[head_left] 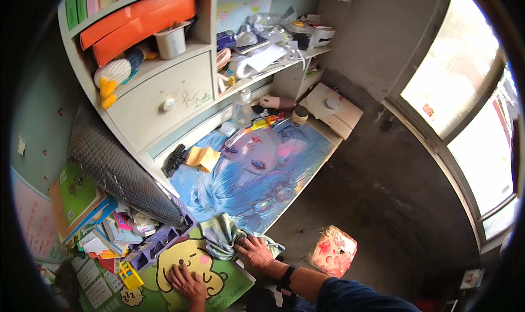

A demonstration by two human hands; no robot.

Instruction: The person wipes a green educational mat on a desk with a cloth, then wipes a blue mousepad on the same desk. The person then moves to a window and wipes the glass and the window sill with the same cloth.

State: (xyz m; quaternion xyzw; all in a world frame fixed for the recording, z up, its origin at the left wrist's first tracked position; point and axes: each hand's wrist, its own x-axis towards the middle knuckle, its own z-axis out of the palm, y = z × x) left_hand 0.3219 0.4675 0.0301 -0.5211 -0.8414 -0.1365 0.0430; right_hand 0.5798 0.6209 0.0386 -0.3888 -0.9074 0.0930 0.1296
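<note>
A crumpled pale green and blue cloth (221,237) lies over the near end of the desk, where a green cartoon mat meets a blue printed desk mat (254,180). Pressed onto the cloth from above is my right hand (255,250), its fingers bent over the fabric; a dark band circles the wrist. My left hand (188,282) rests flat with spread fingers on the green mat (233,285), over the yellow cartoon figure, and holds nothing.
Books (78,193), papers and a purple plastic organizer (151,246) stand at the left, beside a yellow toy (131,276) and a roll of bubble wrap (119,168). A sponge-like yellow block (204,159), a clear bottle (242,106) and a floral-covered stool (334,250) are in view.
</note>
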